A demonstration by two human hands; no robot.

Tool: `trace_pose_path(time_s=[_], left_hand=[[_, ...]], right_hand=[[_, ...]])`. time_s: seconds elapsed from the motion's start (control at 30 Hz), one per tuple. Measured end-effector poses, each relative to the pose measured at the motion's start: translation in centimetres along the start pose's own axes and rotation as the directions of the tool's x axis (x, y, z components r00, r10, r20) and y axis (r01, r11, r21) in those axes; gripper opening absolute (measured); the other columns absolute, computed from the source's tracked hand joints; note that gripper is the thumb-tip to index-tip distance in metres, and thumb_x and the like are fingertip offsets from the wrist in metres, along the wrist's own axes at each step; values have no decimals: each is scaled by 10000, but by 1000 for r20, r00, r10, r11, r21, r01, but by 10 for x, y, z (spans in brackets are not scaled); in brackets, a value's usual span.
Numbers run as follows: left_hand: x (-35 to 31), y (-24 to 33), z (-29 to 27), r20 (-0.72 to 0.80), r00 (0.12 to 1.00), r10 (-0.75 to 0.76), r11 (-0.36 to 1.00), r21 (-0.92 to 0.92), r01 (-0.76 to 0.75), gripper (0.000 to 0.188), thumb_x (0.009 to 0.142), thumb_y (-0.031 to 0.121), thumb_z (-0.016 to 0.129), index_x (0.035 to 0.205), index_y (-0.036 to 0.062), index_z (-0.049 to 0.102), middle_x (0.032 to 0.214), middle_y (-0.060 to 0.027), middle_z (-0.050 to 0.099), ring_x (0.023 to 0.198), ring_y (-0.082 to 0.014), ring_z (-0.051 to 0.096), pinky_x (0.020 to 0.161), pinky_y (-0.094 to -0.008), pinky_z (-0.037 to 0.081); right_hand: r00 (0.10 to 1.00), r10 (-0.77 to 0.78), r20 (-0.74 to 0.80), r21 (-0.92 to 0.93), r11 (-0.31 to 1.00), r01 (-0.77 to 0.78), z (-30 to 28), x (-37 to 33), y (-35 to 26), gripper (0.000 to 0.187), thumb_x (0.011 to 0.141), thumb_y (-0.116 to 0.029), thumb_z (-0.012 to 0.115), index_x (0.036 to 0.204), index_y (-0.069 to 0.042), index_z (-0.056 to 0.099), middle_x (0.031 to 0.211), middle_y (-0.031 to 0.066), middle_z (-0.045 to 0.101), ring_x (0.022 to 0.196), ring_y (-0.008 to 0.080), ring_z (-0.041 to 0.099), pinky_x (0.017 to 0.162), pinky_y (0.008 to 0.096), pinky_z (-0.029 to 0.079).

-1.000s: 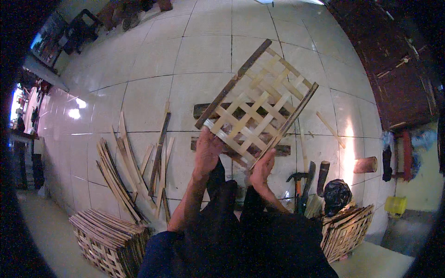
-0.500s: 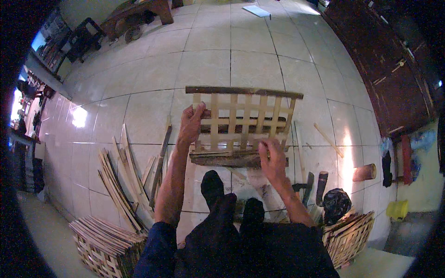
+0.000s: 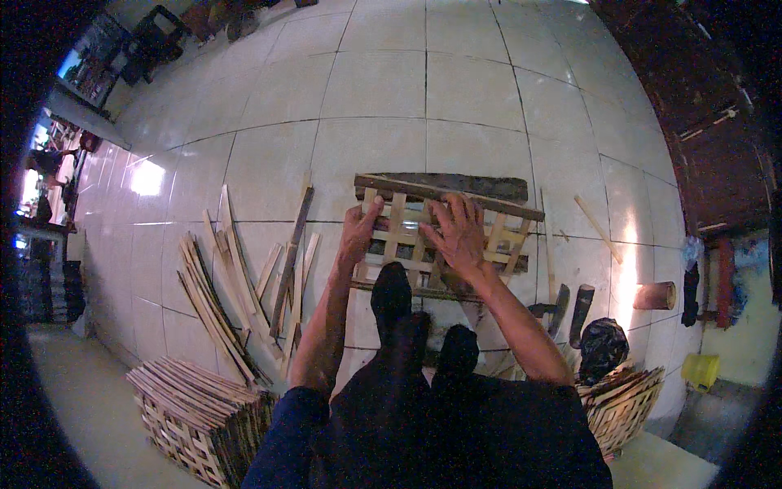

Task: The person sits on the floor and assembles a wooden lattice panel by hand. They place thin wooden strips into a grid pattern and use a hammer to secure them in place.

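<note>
- The wooden lattice panel (image 3: 444, 232) lies flat on the tiled floor (image 3: 383, 81), just in front of the person's dark feet and partly over a dark plank (image 3: 456, 186).
- The left hand (image 3: 358, 232) grips the panel's left edge, fingers closed around a slat.
- The right hand (image 3: 458, 236) rests on top near the middle, fingers spread open and pressing down.
- The panel looks light and fairly stiff, but its thin slats could probably crack or give splinters; I think the thicker top rail or the side edges are the safest places to hold.
- Loose wooden slats (image 3: 220, 301) lie scattered on the floor to the left.
- A stack of finished lattice panels (image 3: 199, 407) stands near the lower left; another stack (image 3: 623, 403) is at the lower right, beside a dark bag (image 3: 603, 346).
</note>
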State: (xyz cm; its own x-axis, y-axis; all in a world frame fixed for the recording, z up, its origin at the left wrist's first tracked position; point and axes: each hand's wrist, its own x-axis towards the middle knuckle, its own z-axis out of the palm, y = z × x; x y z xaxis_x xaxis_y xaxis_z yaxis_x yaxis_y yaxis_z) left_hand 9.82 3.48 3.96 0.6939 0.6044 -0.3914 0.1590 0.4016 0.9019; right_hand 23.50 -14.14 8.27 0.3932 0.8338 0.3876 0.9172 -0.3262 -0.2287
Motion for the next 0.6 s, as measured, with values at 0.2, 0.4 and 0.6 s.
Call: trace_pose_path(time_s=[0.2,0.4,0.6], left_hand=[[-6,11,18,-63,997,48,999,5,-48,342,896,357,626,938,18,647,770,-61,658,604,-121,607,515,-267,488],[10,-14,2,-114,986,122,992,13,-122,329,891,339,629,922,13,649,766,-74,660,599,-135,615,522,-271,498],[10,-15,-1,-246,968,55,991,133,-23,329,872,337,653,883,9,638,703,-49,625,594,-125,583,541,-279,490]], right_hand=[[1000,-13,3,-38,999,13,18,-1,-17,448,828,-378,652,1183,-112,586,1390,136,350,1295,341,324,1044,560,253],[997,26,-70,39,999,-24,38,3,-29,432,780,-309,717,1142,-102,603,1418,139,327,1338,347,269,1083,558,206],[995,63,-83,99,994,-54,49,1,-30,445,720,-250,768,1105,-89,613,1425,133,321,1342,354,265,1090,562,196]])
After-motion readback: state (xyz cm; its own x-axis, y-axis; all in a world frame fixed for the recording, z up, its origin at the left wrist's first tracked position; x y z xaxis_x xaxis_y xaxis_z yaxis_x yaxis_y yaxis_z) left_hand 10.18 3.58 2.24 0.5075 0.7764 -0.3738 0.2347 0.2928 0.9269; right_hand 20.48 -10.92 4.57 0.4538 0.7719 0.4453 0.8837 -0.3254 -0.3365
